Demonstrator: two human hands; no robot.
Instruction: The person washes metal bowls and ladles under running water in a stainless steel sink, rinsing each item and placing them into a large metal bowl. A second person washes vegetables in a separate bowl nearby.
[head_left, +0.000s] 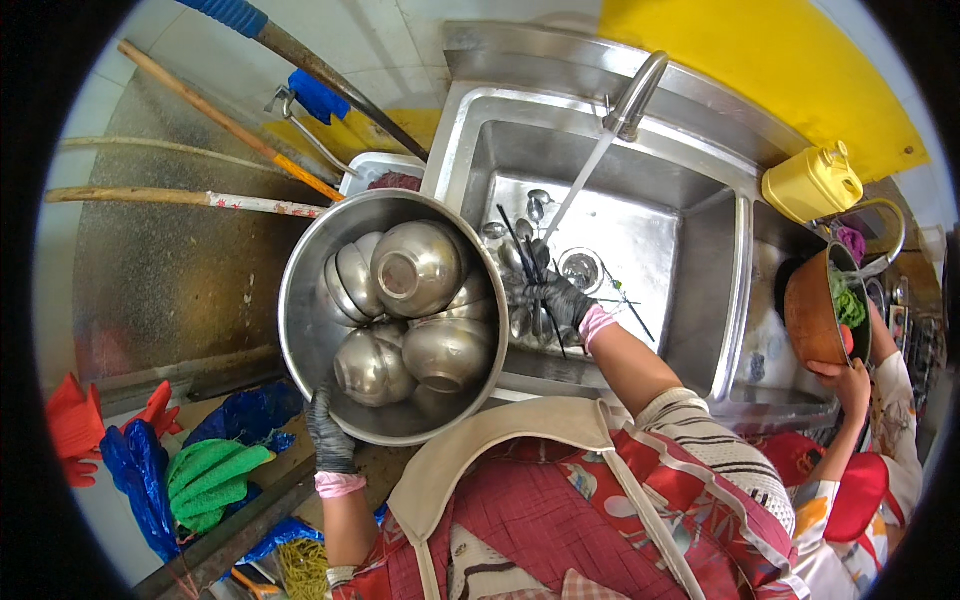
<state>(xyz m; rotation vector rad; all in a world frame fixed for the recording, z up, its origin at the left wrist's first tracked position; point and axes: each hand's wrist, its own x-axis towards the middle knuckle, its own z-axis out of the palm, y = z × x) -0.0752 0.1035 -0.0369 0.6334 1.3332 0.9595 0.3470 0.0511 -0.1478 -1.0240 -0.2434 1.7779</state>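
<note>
My left hand, in a dark glove, grips the near left rim of a large round metal pot. Several metal bowls are piled inside the pot, some upside down or on their sides. Down in the stainless steel sink, my gloved right hand holds a bunch of black chopsticks. Metal spoons lie around that hand on the sink floor, near the drain. Water runs from the faucet onto the chopsticks and spoons.
At right, another person's hands hold a brown pot with green leaves under running water. A yellow jug stands behind. Long wooden handles lean at left. Red gloves and a green glove hang at lower left.
</note>
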